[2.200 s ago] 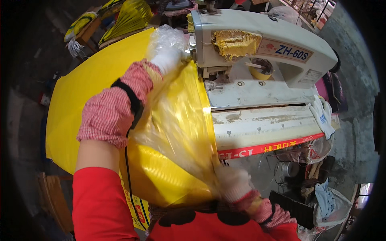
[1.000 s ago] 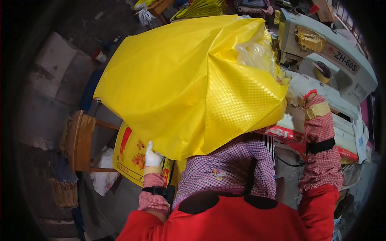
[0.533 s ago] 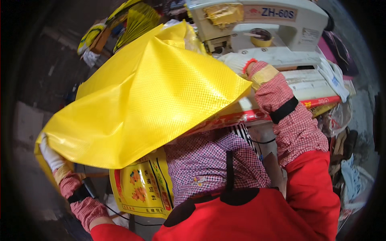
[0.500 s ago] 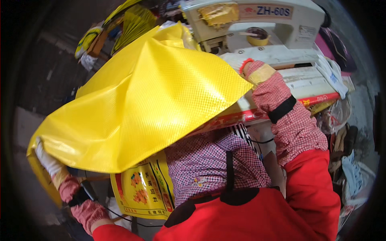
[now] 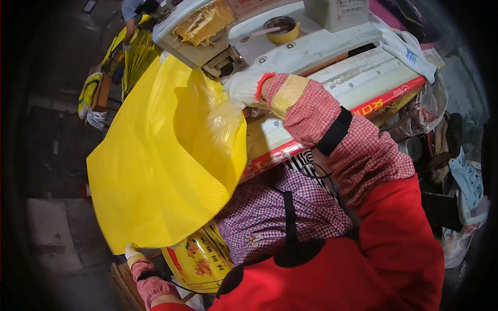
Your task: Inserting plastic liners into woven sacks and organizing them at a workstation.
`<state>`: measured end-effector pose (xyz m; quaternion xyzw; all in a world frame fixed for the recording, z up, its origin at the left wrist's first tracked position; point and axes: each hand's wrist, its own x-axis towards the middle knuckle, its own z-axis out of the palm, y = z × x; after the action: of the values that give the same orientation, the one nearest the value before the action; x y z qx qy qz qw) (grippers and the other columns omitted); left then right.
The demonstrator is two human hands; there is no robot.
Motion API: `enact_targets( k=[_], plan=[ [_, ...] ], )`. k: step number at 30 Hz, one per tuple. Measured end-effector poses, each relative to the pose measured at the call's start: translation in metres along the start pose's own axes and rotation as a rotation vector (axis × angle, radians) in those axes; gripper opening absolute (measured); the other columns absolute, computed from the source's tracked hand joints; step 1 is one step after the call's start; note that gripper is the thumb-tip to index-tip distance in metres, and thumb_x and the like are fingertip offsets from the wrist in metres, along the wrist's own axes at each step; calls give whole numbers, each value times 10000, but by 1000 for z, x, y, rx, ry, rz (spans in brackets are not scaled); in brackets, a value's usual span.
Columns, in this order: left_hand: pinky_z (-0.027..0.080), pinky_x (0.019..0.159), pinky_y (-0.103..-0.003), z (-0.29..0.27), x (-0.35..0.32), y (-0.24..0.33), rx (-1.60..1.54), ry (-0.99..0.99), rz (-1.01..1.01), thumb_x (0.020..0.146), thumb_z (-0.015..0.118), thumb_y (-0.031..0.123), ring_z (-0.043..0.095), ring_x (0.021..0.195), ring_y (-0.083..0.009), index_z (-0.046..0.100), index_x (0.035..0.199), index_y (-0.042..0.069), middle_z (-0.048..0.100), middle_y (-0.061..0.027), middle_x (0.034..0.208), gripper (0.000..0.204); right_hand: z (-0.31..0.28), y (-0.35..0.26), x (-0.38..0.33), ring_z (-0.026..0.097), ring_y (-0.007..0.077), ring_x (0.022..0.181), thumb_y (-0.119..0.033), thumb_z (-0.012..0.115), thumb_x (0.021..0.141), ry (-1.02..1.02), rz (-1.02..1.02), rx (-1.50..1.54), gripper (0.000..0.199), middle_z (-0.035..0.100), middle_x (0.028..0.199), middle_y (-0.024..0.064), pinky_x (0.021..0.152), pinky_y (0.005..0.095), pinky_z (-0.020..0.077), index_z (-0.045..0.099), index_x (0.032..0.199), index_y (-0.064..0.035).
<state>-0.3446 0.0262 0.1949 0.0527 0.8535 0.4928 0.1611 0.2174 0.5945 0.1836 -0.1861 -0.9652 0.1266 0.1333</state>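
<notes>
Item: one yellow bag (image 5: 155, 150), unprinted on the face in view, spread at the person's left, upper edge beside the machine head, mouth gaping toward the right. Clear liner (image 5: 220, 119) showing inside the mouth.
Hands: two, in white gloves. Right hand (image 5: 246, 87) palm down, fingers bent over liner and bag edge; whether they pinch, cannot tell. Left hand (image 5: 133, 251) at the bag's lower corner, thumb showing, fingers hidden; hold cannot be told.
Progress, as judged: liner in the bag, done; mouth lying loose and unclosed. Arranging of edge and liner appears incomplete. Stitching: none seen; the far edge is hidden.
Surface: table (image 5: 363, 78), pale, worn, marked like a ruler, red strip along the front. On it: grey-white sewing machine (image 5: 337, 40), tape roll (image 5: 285, 36), white glove (image 5: 410, 56).
Room: dim, grey floor (image 5: 52, 228); folded yellow bags (image 5: 140, 65) beside a co-worker's arm (image 5: 129, 30); printed yellow bag (image 5: 205, 262) below; blue cloth (image 5: 464, 171) at far right.
</notes>
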Motion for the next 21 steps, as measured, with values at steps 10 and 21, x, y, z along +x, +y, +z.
enact_targets(
  k=[10,21],
  plan=[
    [370,974,-302,330,-253,308,240,-344,1289,967,364,236,509,1101,-195,547,1128,-36,565,-113,1145,366,11,21,-13,595,316,895,-200,535,742,-166,86,-111,301,617,973,151,752,383,474,620,995,-60],
    [465,779,-407,443,-428,336,2360,-1620,1191,817,504,562,572,776,-347,609,766,49,591,-146,744,526,14,14,-14,635,273,763,-101,538,737,-88,48,89,315,651,916,114,688,372,497,647,1029,-150]
  ],
)
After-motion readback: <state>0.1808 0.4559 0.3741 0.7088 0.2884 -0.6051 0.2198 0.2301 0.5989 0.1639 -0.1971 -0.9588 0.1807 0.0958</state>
